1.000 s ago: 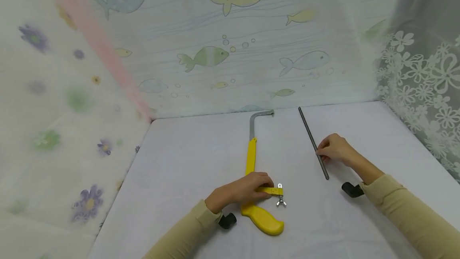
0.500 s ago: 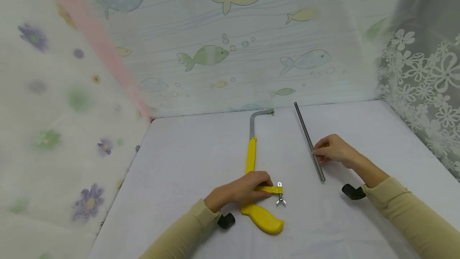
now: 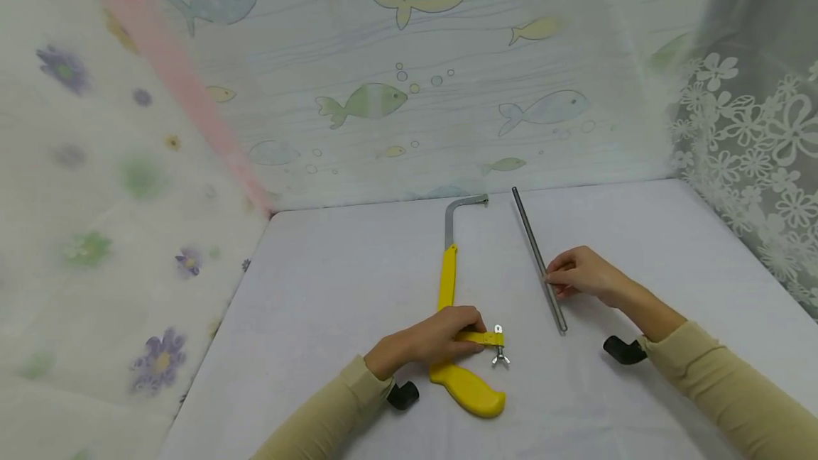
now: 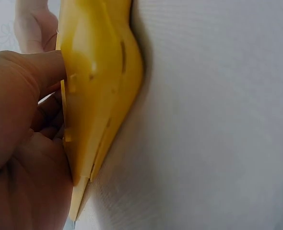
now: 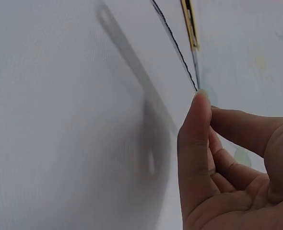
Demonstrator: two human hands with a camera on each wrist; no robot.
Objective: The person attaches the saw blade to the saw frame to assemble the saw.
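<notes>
A yellow hacksaw frame [image 3: 446,277] lies on the white-covered table, its grey bent end pointing away and its handle [image 3: 476,392] towards me. My left hand [image 3: 431,333] grips it just above the handle, around the short yellow arm with the wing nut [image 3: 500,358]. In the left wrist view, thumb and fingers sit against the yellow handle [image 4: 100,52]. To the right of the frame, my right hand [image 3: 588,277] pinches a thin grey hacksaw blade [image 3: 529,236] between thumb and fingertips. The blade's wavy toothed edge shows in the right wrist view, above its shadow on the cloth.
Black wrist-camera mounts sit under the left sleeve [image 3: 404,395] and the right sleeve [image 3: 686,353]. A fish-print curtain [image 3: 358,34] hangs behind the table [image 3: 319,261]. Flowered fabric [image 3: 89,247] borders the left, and a lace curtain [image 3: 754,155] the right.
My right hand has carried the hacksaw blade leftwards and slightly nearer to me, closer to the frame. My left hand and the hacksaw frame have stayed put.
</notes>
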